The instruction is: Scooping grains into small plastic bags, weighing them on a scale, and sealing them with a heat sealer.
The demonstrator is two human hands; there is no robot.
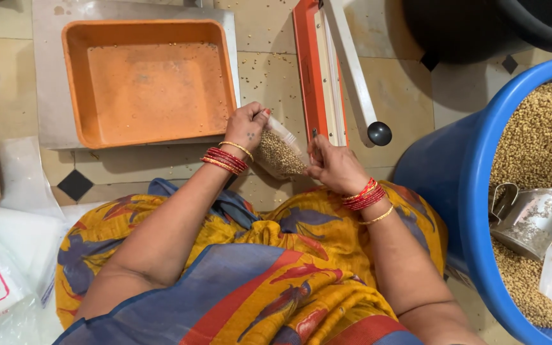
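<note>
View from above of a person sitting on a tiled floor (276,70), wearing a yellow, blue and red patterned garment, with red and gold bangles on both wrists. Both hands hold a small clear plastic pouch (279,153) partly filled with small tan seeds, just above the lap. The left hand (245,128) is closed around the pouch's upper left edge, fingers pinching the plastic near its open top. The right hand (332,165) grips the pouch's right side, thumb and fingers pressed on it.

Just beyond the hands lies an orange and white heat sealer (327,70), its arm raised at a slant and ending in a black knob (379,133). To the left of it, an orange plastic tray (148,83) rests on a flat metal scale platform (46,76), with a few stray seeds inside. On the right, a large blue tub (461,185) holds a heap of the same seeds, with a metal scoop (531,220) lying in them. At the far left are clear plastic bags (7,255), one holding yellowish grain.
</note>
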